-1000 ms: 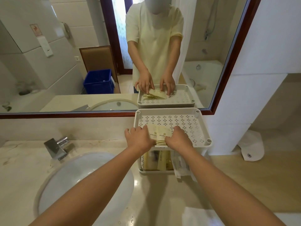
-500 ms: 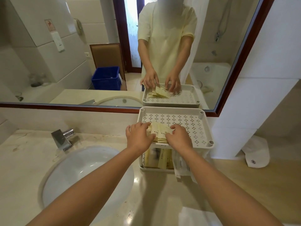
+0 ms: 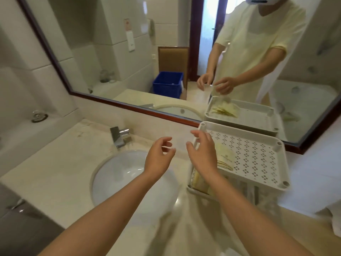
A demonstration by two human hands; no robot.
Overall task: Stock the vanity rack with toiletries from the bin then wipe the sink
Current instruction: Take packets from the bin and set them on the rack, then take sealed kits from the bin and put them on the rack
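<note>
Both hands [image 3: 181, 156] raised, fingers loose

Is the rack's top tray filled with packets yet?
No: only one small stack of packets lies at the near-left of the top tray; the rest of its perforated floor is bare.

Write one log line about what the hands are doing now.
left hand: near sink, fingers curled | right hand: at rack left edge | grip: unclear | packets: lying on rack top

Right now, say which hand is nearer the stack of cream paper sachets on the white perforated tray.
Right. The right hand hovers at the white perforated tray's left edge, beside the stack of cream paper sachets; the left hand is farther left, above the white sink's rim.
</note>
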